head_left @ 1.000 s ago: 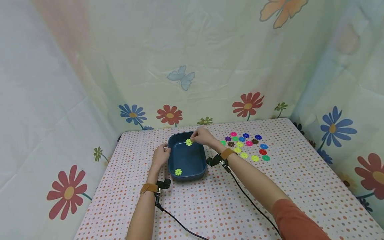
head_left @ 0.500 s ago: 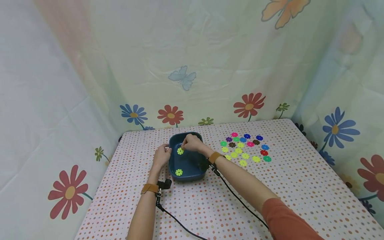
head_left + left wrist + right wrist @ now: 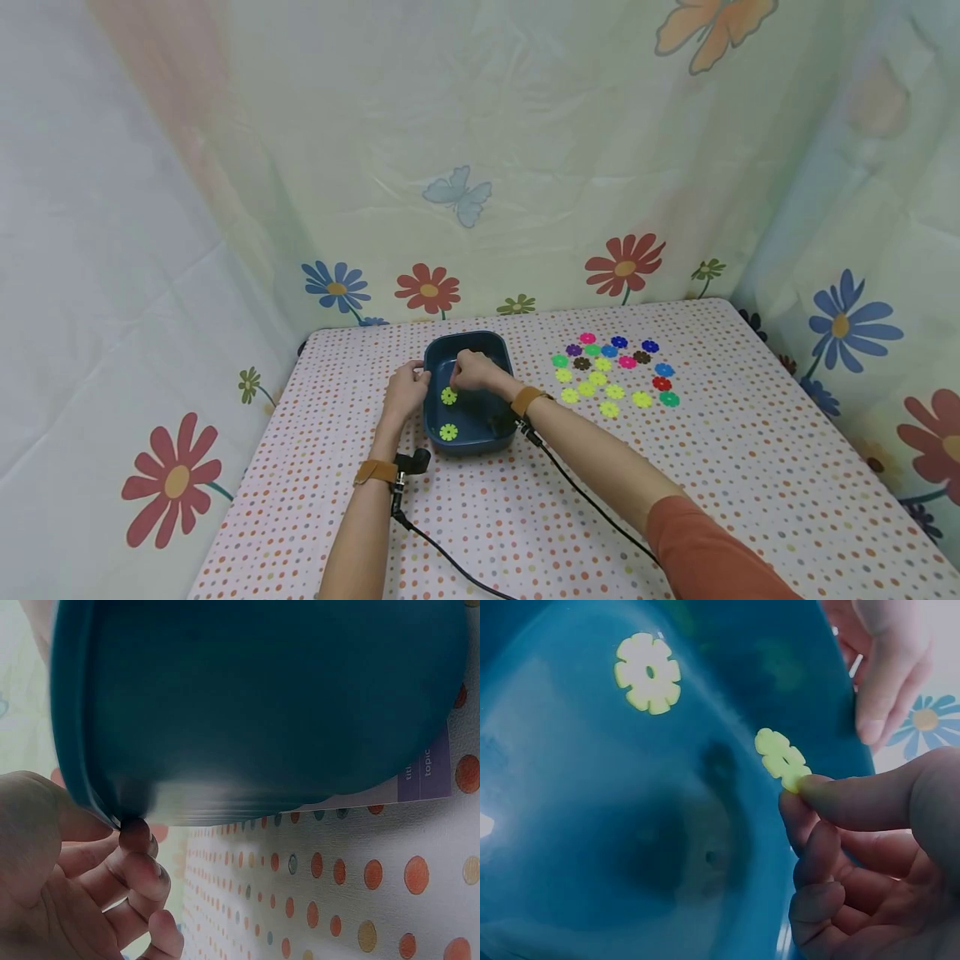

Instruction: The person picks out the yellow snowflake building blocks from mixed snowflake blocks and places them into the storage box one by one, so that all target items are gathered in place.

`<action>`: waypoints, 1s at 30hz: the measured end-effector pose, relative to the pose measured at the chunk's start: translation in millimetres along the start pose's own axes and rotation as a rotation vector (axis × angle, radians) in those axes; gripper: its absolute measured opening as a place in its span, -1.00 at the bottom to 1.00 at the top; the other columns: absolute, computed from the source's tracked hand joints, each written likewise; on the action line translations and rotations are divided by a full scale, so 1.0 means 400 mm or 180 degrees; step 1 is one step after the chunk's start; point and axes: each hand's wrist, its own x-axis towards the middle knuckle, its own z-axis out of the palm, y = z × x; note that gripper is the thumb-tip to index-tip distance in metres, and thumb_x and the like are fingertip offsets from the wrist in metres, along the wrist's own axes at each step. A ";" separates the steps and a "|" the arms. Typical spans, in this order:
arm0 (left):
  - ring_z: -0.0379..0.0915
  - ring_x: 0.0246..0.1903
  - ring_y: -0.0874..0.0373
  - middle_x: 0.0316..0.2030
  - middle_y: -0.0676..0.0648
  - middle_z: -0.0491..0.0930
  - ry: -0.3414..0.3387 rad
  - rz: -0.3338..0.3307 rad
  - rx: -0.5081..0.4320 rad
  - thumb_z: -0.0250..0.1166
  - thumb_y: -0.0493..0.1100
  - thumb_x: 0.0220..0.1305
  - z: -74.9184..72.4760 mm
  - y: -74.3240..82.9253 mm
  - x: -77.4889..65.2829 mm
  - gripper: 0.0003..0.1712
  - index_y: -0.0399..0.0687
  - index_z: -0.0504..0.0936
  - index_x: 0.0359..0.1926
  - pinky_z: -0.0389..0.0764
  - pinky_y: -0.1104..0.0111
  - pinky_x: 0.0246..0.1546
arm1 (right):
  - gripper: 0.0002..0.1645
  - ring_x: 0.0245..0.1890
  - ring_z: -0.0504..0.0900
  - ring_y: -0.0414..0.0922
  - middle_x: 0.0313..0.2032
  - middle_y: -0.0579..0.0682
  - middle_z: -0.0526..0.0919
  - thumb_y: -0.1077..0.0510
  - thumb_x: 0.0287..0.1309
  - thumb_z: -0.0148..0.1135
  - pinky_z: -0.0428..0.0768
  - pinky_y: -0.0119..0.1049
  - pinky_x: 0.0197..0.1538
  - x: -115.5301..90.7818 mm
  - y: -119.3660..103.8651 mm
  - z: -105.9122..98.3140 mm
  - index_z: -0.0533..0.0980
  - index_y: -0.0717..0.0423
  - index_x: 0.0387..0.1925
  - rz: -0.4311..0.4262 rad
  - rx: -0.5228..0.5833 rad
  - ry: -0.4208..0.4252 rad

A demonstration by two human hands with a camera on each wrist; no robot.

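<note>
A yellow flower-shaped disc [image 3: 443,432] lies near-left inside a dark-blue rounded-rectangular tub [image 3: 478,428]; right of the tub, multicoloured flower-shaped discs [image 3: 623,363] lie on this pale dotted table [image 3: 517,521].

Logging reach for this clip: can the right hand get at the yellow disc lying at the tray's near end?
Probably yes: nothing covers the lying disc, and the right hand is over the tray, though it pinches a second disc.
</note>
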 end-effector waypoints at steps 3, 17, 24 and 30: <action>0.43 -0.48 0.12 -0.35 -0.11 0.55 -0.0006 -0.0003 -0.0017 0.10 -0.10 0.54 0.000 -0.001 0.001 -0.51 -0.21 0.44 0.37 0.38 0.33 -0.50 | -0.82 -0.53 0.48 -0.15 -0.54 -0.01 0.61 0.28 0.24 0.32 0.42 -0.32 -0.35 0.003 0.001 0.008 0.68 0.17 -0.50 0.0050 -0.0081 -0.0082; 0.43 -0.48 0.11 -0.36 -0.10 0.55 0.0036 0.0010 0.0004 0.10 -0.11 0.53 -0.001 -0.006 -0.003 -0.51 -0.21 0.45 0.37 0.38 0.32 -0.50 | -0.87 -0.44 0.50 -0.12 -0.44 -0.02 0.55 0.24 0.21 0.36 0.46 -0.29 -0.31 0.009 -0.011 0.038 0.52 0.11 -0.34 0.0270 -0.0344 -0.0302; 0.45 -0.45 0.11 -0.35 -0.10 0.56 0.0021 0.0020 -0.0034 0.10 -0.10 0.54 0.000 -0.007 -0.003 -0.52 -0.21 0.46 0.36 0.40 0.32 -0.46 | -0.90 -0.35 0.55 -0.09 -0.37 0.00 0.58 0.23 0.25 0.34 0.53 -0.25 -0.20 0.019 -0.016 0.042 0.54 0.09 -0.28 0.0302 -0.0476 -0.0421; 0.44 -0.48 0.11 -0.38 -0.10 0.57 0.0016 0.0022 -0.0023 0.10 -0.10 0.54 0.001 -0.003 0.002 -0.52 -0.21 0.47 0.35 0.39 0.31 -0.48 | -0.93 -0.36 0.56 -0.09 -0.39 -0.01 0.60 0.25 0.25 0.35 0.53 -0.25 -0.21 0.024 -0.023 0.043 0.59 0.09 -0.35 0.0231 -0.0576 -0.0475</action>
